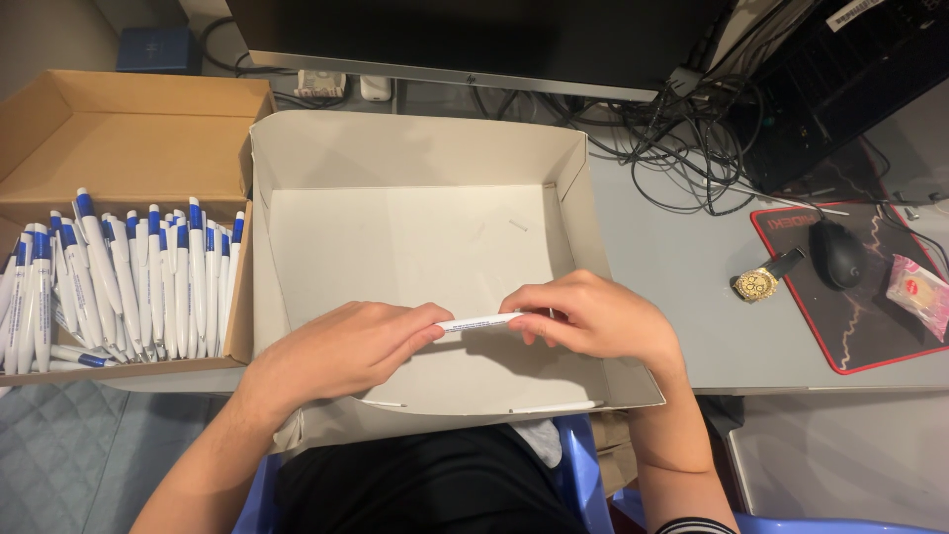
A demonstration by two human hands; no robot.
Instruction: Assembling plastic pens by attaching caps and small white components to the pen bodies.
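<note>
Both my hands hold one white pen point(481, 321) level over the near part of a shallow white cardboard box point(415, 148). My left hand point(346, 346) grips the pen's left end, fingers curled around it. My right hand point(593, 316) pinches the right end. Only the middle of the pen's barrel shows between the hands; its ends are hidden. The white box has nothing else in it apart from a small scrap near the back right.
A brown cardboard box point(129, 129) on the left holds several white pens with blue clips point(129, 282). Behind stand a monitor point(474, 40) and tangled cables point(682, 129). At right, a mouse point(838, 252) on a black mat, a gold wristwatch point(759, 283), a wrapped snack point(919, 292).
</note>
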